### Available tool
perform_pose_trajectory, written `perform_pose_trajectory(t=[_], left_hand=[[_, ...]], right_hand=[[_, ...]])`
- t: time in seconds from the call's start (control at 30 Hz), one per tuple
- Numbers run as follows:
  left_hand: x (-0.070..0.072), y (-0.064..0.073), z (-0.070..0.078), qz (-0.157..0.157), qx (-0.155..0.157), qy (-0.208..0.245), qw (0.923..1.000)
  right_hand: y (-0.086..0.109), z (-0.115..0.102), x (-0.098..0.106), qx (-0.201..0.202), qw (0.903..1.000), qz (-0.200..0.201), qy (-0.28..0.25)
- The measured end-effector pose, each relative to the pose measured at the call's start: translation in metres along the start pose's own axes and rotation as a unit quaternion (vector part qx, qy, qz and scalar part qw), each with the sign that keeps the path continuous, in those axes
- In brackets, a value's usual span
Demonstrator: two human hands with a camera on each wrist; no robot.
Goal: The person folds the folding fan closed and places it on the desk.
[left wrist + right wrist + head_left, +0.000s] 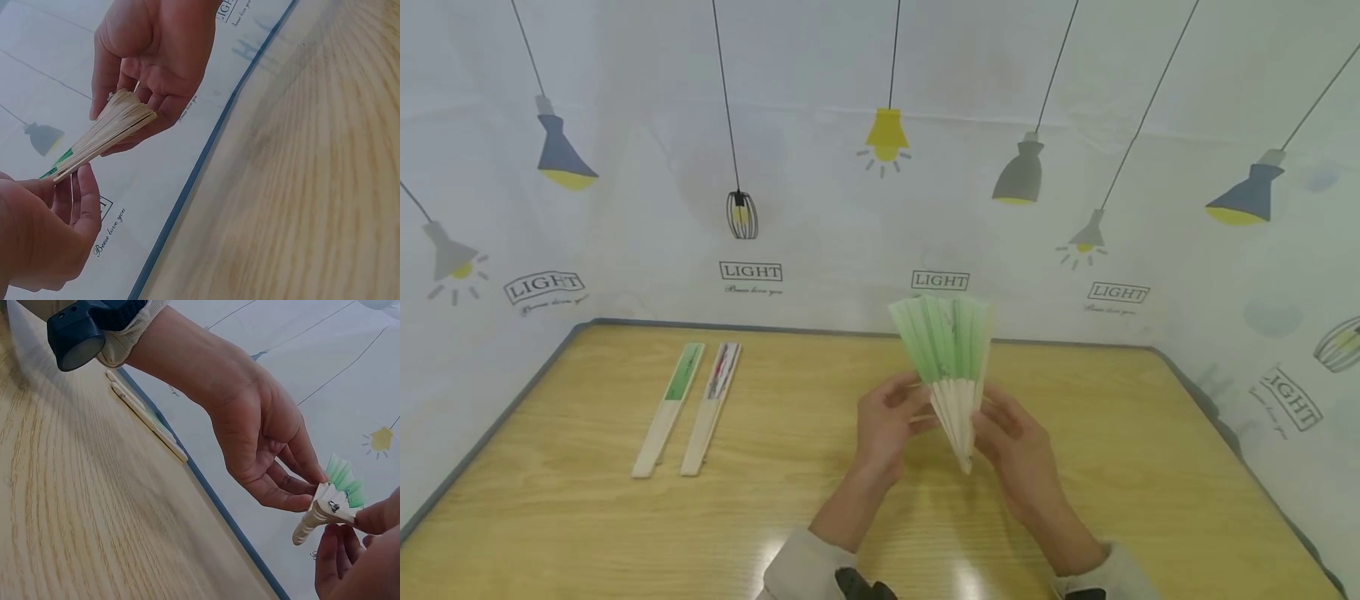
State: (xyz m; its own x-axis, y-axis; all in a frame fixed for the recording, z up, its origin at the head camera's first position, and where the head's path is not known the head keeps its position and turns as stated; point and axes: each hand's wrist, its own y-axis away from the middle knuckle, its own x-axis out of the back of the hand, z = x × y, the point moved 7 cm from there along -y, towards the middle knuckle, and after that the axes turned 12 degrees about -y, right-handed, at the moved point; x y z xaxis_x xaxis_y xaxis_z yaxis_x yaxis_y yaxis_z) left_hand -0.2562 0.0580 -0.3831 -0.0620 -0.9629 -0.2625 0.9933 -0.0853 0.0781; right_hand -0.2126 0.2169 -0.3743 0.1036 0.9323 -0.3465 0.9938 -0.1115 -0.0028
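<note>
A green folding fan (949,342) with pale wooden ribs is partly spread, its leaf upward and its narrow rivet end pointing down over the table. My left hand (883,421) pinches the ribs at the left edge between thumb and fingers. On the opposite edge, my right hand (1018,454) pinches the ribs lower down. In the left wrist view the bundled ribs (109,128) fan apart slightly between both hands. The metal rivet (334,505) shows at the narrow end in the right wrist view, with the green pleats behind it.
On the left of the wooden table (775,508) lie two closed fans, one with a green leaf (670,408) and one with a dark and red pattern (711,408). A white wall sheet (820,225) printed with lamps rises behind the table's far edge and along its sides.
</note>
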Motion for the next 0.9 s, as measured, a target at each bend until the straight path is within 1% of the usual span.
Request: perform_pose_trajectory(t=[0.2, 0.33, 0.47, 0.67, 0.77, 0.9], left_hand=[[-0.0002, 0.0001, 0.0024, -0.003, -0.003, -0.01, 0.9999], [0.0018, 0.003, 0.0011, 0.0, 0.0, -0.015, 0.9999], [0.0012, 0.0044, -0.0003, -0.004, 0.004, -0.013, 0.9999], [-0.0011, 0.0026, -0.0001, -0.009, 0.007, -0.016, 0.9998], [-0.0022, 0.0011, -0.0002, -0.019, 0.001, -0.025, 0.9995], [-0.0046, 0.0, 0.0002, -0.039, -0.007, -0.039, 0.9985]], right_hand=[[0.0011, -0.0015, -0.0016, 0.0, 1.0, 0.001, -0.006], [0.0037, -0.0013, -0.0043, 0.001, 0.9999, -0.006, 0.008], [0.0042, -0.0002, -0.0054, -0.002, 0.9996, -0.013, 0.023], [0.0035, 0.0, -0.0048, -0.005, 0.9995, -0.023, 0.022], [0.0037, 0.0003, -0.0053, -0.005, 0.9995, -0.028, 0.017], [0.0037, 0.0018, -0.005, -0.01, 0.9992, -0.03, 0.027]])
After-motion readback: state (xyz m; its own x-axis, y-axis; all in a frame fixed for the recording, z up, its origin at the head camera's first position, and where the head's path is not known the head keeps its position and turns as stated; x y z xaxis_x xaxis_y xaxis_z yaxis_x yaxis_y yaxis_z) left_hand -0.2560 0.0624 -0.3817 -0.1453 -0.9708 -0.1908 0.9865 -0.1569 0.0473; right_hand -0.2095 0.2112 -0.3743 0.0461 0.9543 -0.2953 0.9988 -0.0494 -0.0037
